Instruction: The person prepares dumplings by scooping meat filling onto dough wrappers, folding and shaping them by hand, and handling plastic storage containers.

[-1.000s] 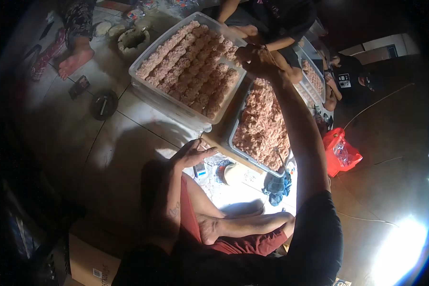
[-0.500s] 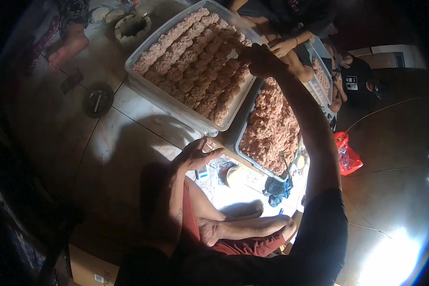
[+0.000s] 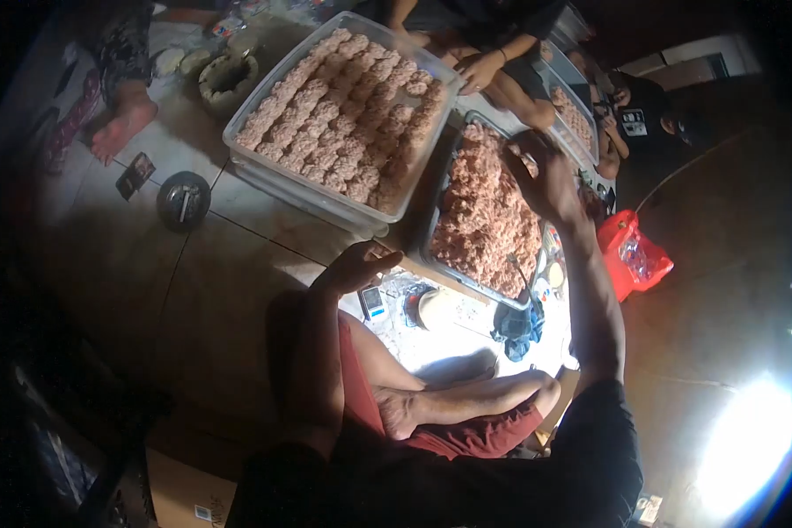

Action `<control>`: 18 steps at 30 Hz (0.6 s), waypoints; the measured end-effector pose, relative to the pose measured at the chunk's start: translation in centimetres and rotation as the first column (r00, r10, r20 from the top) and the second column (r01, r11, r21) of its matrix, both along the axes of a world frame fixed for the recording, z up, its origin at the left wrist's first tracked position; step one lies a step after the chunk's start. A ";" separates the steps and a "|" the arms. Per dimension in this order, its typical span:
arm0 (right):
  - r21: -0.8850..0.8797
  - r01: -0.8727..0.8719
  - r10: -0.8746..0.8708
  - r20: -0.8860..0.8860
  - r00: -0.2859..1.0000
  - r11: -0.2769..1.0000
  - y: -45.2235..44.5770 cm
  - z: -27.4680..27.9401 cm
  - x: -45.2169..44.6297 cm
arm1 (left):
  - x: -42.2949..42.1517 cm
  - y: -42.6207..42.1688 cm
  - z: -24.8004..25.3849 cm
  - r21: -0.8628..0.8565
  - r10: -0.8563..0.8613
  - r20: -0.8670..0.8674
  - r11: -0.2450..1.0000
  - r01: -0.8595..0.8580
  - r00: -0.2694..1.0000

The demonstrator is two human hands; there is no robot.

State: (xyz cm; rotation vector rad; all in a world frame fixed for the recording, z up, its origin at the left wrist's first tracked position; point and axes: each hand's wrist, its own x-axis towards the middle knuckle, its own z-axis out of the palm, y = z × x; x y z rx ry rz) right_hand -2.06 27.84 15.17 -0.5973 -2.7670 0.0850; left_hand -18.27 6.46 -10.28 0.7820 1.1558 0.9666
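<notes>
My right hand [image 3: 544,183] is over the far right part of a dark tray [image 3: 429,236] heaped with pink minced meat [image 3: 488,220]. Its thumb and fingers are apart, and a small pale pink patch shows between them; whether it is held is unclear. To the left stands a clear plastic bin [image 3: 304,195] with rows of rounded meat balls [image 3: 326,132]. Near the bin's front corner, my left hand [image 3: 361,267] hovers above my knee, fingers loosely bent and apart, holding nothing I can see.
A co-worker's hand [image 3: 481,72] is by the bin's far right corner. Another bin of meat [image 3: 572,116] stands beyond. A dark round dish [image 3: 184,201] and a stone mortar [image 3: 229,81] are at left; a red plastic bag [image 3: 634,255] lies at right. A dark cloth bundle [image 3: 517,330] sits before the tray.
My right hand has moved from the bin of meat balls rightward to the tray of minced meat. My left hand stays near the bin's front corner. The view has shifted slightly.
</notes>
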 end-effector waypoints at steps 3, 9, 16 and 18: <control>-0.086 0.243 -0.249 -0.059 0.967 0.966 -5.6 0.7 10.5 | 0.2 -0.1 -0.2 -0.041 -0.058 -0.096 0.998 0.055 0.994; -0.371 0.681 -0.775 -0.277 0.567 0.631 -12.8 -3.4 28.8 | 0.6 -0.4 -0.1 -0.124 -0.142 -0.031 0.983 0.137 0.989; -0.372 0.843 -0.873 0.142 0.466 0.389 -12.3 -15.9 38.0 | 6.7 -2.6 5.9 0.138 -0.089 0.318 0.989 0.047 0.944; -0.095 0.938 -0.926 0.152 0.344 0.333 -12.6 -22.5 36.9 | 11.4 -3.2 10.2 0.206 -0.162 0.753 0.979 0.005 0.637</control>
